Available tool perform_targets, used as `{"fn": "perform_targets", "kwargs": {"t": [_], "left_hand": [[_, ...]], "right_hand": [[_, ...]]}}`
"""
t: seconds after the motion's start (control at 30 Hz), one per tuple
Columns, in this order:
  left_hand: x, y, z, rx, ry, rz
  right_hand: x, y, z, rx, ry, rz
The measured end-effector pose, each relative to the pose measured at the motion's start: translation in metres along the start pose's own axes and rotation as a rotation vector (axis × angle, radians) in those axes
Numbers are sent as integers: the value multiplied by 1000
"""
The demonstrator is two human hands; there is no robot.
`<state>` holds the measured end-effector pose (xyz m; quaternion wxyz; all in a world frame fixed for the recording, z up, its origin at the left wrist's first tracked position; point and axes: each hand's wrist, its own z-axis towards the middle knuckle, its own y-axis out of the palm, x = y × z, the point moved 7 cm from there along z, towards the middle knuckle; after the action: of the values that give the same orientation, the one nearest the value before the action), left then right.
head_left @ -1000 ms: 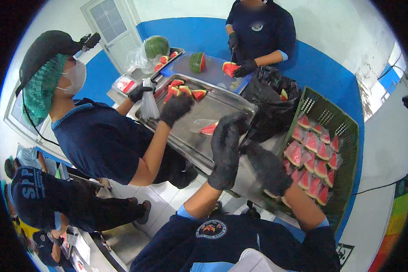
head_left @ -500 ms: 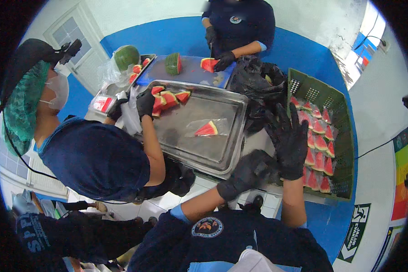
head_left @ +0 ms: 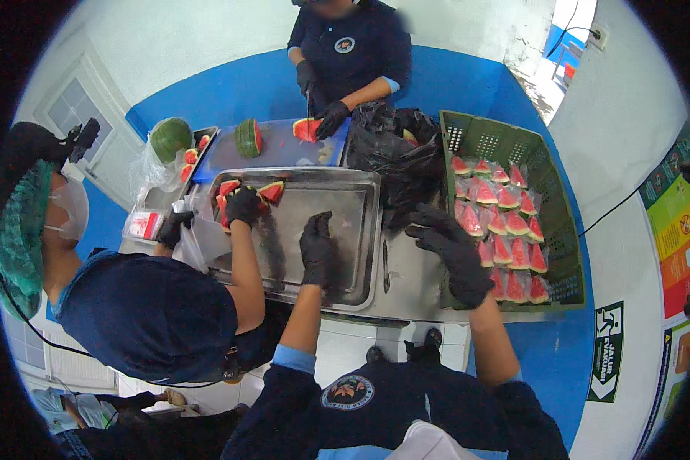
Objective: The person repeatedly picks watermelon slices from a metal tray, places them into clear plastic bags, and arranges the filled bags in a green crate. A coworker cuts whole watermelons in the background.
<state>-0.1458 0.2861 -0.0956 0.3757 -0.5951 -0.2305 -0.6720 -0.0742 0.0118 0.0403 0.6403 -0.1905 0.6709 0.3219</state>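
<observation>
My left hand (head_left: 318,251), in a black glove, is over the large metal tray (head_left: 337,182). Its fingers are curled, and whatever they hold is hidden from view. To the right, above the bare metal table, my right hand (head_left: 456,257) is open in a black glove, with its fingers stretched leftward and apart. Beside it stands a green plastic crate (head_left: 563,207) with rows of bagged watermelon wedges (head_left: 506,199). Cut watermelon wedges (head_left: 271,192) lie at the tray's far left, where a co-worker's gloved hand (head_left: 243,205) reaches in.
Across the table another person's gloved hand (head_left: 333,119) steadies watermelon on a blue cutting board (head_left: 222,153). A black plastic bag (head_left: 391,146) sits between tray and crate. A slim dark object (head_left: 386,268) lies beside the tray. A whole watermelon (head_left: 170,139) stands far left.
My left hand has moved left over the tray, and the bagged wedge lying there is no longer visible. My right hand has shifted off the crate's edge. The whole view has shifted.
</observation>
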Motion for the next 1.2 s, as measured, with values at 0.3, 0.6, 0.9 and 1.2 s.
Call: {"fn": "perform_targets", "kwargs": {"t": [0.3, 0.6, 0.9, 1.2], "left_hand": [[140, -16, -30, -179, 150, -317], [192, 2, -64, -473, 155, -260], [233, 61, -49, -636, 62, -208], [274, 130, -105, -961, 907, 516]], "right_hand": [[30, 57, 50, -2, -162, -457], [-30, 52, 36, 1, -270, -406], [1, 7, 11, -182, 77, -209], [13, -75, 16, -120, 57, 160]]}}
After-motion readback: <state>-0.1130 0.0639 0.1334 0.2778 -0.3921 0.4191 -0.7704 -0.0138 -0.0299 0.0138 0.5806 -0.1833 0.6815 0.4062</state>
